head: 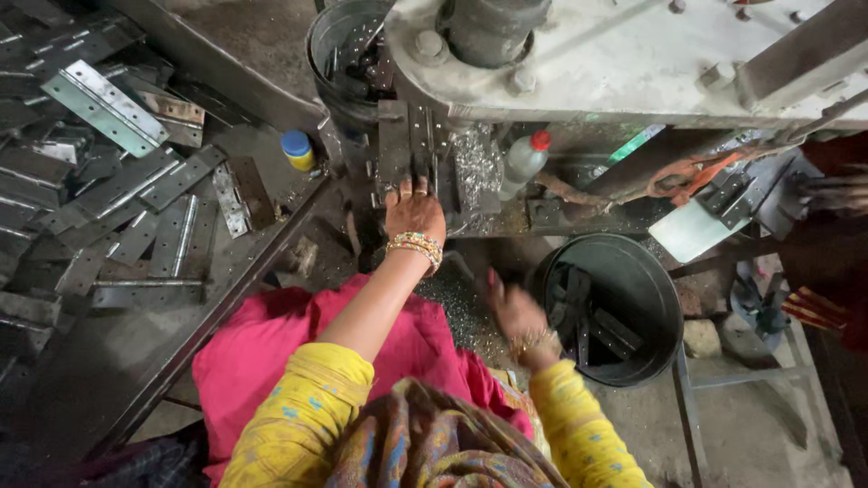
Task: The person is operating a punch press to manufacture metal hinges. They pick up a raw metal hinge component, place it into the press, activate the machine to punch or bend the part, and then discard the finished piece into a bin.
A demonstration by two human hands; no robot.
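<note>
The left hand (pixel 414 210) reaches up at 12 o'clock from the person's lap, fingers curled together on a dark metal strip (pixel 423 154) that lies on the press bed (pixel 398 149) under the big grey press (pixel 615 54). Rings show on the fingers, and bangles (pixel 416 246) circle the wrist. Whether the strip is pinched or only pressed down, I cannot tell.

The right hand (pixel 511 307) hangs at 2 o'clock from the lap, just beside the rim of a black bucket (pixel 655 276). It is blurred, so I cannot tell whether its fingers are apart or together, or whether it holds anything. Dark metal pieces (pixel 583 316) lie in the bucket.

At 11 o'clock from the left hand stands a second bucket (pixel 330 41) with dark parts in it, next to the press column. At 10 o'clock a small yellow jar with a blue lid (pixel 297 149) sits on the tabletop (pixel 271 185). At 2 o'clock a clear bottle with a red cap (pixel 524 161) leans near a heap of bright shavings (pixel 475 167).

A pile of flat punched strips (pixel 117 208) spreads at 9 o'clock, with one bright hinge plate (pixel 104 107) on top. At 3 o'clock, at the picture's edge, another person's hand (pixel 836 192) rests near some metal parts (pixel 732 199).
</note>
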